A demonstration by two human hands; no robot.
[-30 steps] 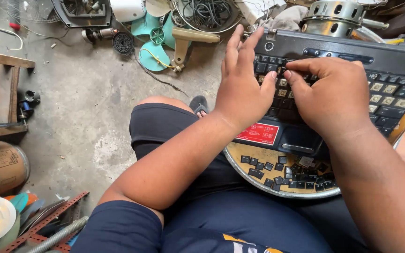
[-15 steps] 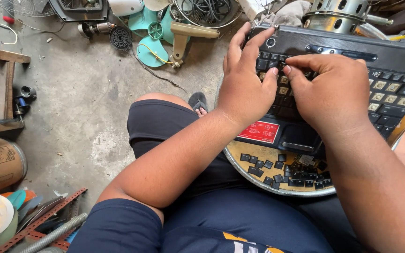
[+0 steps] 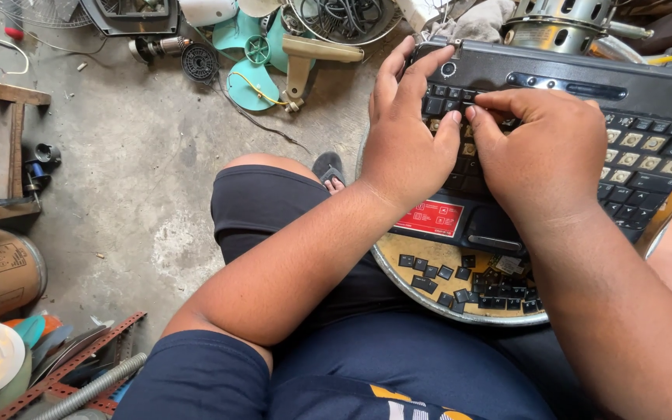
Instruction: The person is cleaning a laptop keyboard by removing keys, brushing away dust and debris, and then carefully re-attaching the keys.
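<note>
1. The black keyboard (image 3: 554, 117) lies across the lap, its near edge over a round metal tray (image 3: 398, 272) of loose keycaps (image 3: 460, 284).
2. The left hand (image 3: 406, 148) lies spread open on the keyboard's left end and only presses it down.
3. The right hand (image 3: 542, 152) is curled, fingertips on a key near the top row; whether it grips the key, I cannot tell.
4. A pried key could jump past the tray's rim onto the concrete floor (image 3: 134, 171) among the scrap.
5. The keyboard may tip the tray.

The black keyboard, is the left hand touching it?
Touching. The head view shows the left hand lying flat on the black keyboard, its fingers pressed on the top edge.
</note>
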